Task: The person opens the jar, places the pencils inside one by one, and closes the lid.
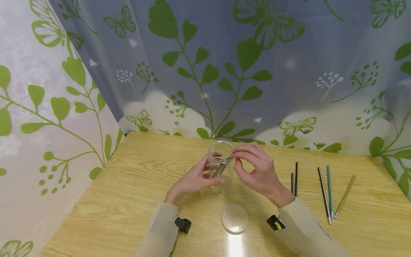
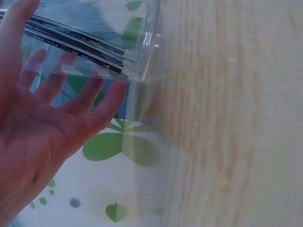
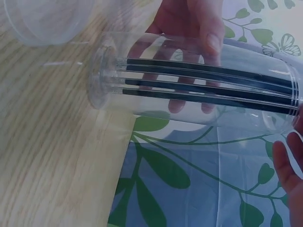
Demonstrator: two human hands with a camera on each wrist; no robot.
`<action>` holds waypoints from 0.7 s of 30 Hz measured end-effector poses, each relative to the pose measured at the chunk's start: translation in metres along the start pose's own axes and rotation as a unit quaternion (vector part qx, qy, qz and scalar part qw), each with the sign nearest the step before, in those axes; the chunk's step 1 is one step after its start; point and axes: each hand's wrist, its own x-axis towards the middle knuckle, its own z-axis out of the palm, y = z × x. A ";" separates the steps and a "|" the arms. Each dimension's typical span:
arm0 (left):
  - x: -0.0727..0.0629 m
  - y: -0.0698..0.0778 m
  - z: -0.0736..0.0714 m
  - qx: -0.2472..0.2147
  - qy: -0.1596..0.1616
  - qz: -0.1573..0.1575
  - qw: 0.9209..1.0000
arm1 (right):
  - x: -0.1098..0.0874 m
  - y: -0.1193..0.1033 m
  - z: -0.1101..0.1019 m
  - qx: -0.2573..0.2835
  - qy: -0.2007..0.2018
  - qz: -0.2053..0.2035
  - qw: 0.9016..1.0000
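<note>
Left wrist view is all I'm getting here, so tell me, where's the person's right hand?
Observer: In the head view, the right hand has its fingertips at the rim of the clear container.
Operator: Okay, is anything lying between the forearms?
Observer: Yes, a clear round piece, likely the lid, lies flat on the table there.
Operator: Any pencils outside the container?
Observer: Yes, a green pencil lies among others on the table, past the right forearm.

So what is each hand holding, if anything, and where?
Left hand holds the clear jar by its side; whether the right hand, at the jar's rim, grips the pencil tops cannot be told.
</note>
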 end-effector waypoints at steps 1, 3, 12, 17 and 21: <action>0.000 0.000 0.000 0.000 0.000 0.002 1.000 | 0.000 0.000 -0.001 0.001 -0.002 0.003 1.000; 0.001 0.000 -0.001 -0.001 0.000 0.003 1.000 | 0.000 0.000 -0.002 -0.001 -0.005 0.007 1.000; 0.002 0.000 -0.001 0.005 0.004 -0.005 1.000 | -0.013 0.001 -0.020 -0.013 -0.010 0.053 0.998; 0.000 -0.001 0.000 0.007 0.001 -0.005 1.000 | -0.026 0.004 -0.034 -0.026 -0.029 0.096 0.995; 0.000 0.000 -0.001 0.008 0.001 -0.009 1.000 | -0.036 0.006 -0.044 -0.050 -0.035 0.115 0.991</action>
